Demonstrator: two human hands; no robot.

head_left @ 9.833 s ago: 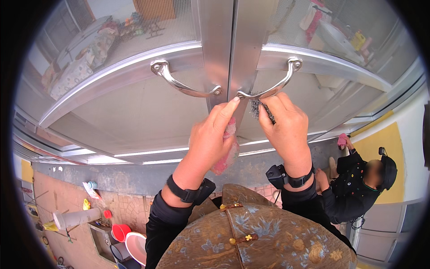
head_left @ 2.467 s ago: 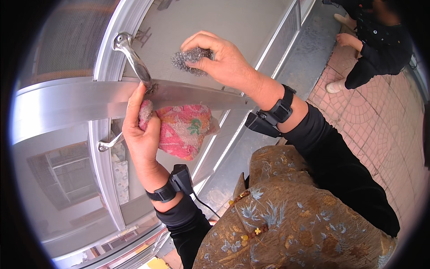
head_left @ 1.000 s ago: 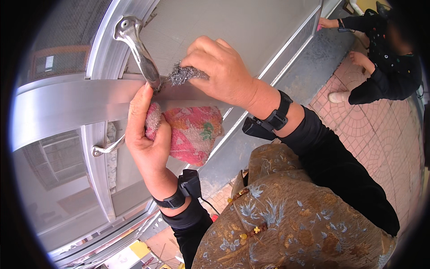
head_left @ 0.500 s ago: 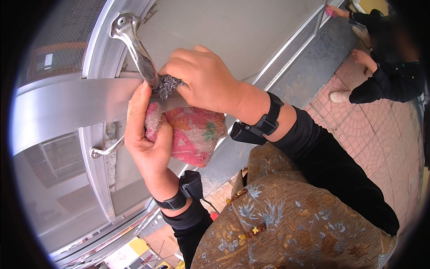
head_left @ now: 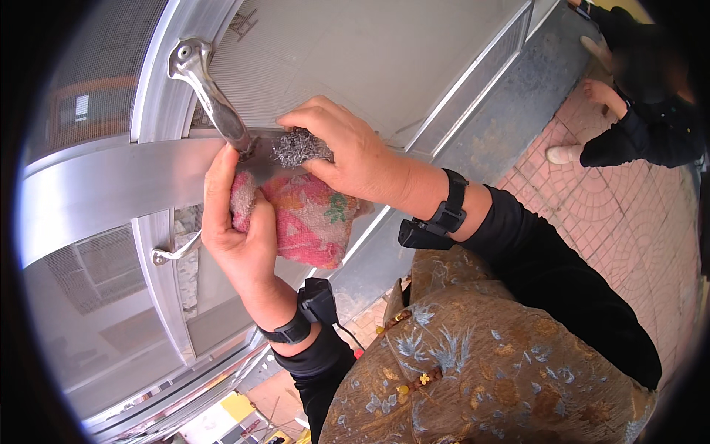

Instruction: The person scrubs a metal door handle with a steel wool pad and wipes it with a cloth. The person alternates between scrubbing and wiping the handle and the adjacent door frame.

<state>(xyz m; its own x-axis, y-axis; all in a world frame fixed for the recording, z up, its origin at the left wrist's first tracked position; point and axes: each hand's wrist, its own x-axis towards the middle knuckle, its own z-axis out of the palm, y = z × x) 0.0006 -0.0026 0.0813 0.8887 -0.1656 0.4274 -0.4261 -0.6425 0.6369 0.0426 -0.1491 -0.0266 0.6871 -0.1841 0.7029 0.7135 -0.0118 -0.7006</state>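
Observation:
A curved metal door handle (head_left: 212,98) is fixed to the silver frame of a screen door. My right hand (head_left: 347,148) pinches a steel wool scrubber (head_left: 297,148) between thumb and fingers, a small gap to the right of the handle's lower end. My left hand (head_left: 240,237) grips a pink, flower-patterned cloth (head_left: 310,222) between thumb and fingers, and the cloth hangs down to the right. The left index finger reaches up beside the handle's lower end; whether it touches the metal I cannot tell.
A second handle (head_left: 175,255) sits on another door panel at the lower left. The screen door (head_left: 347,52) fills the upper middle. At the upper right a person in dark clothes (head_left: 643,126) crouches on pink floor tiles (head_left: 584,200). Assorted objects lie at the bottom left.
My right hand has drawn the steel wool away from the handle's lower end, to the right and slightly down. My left hand keeps hold of the cloth, shifted slightly left.

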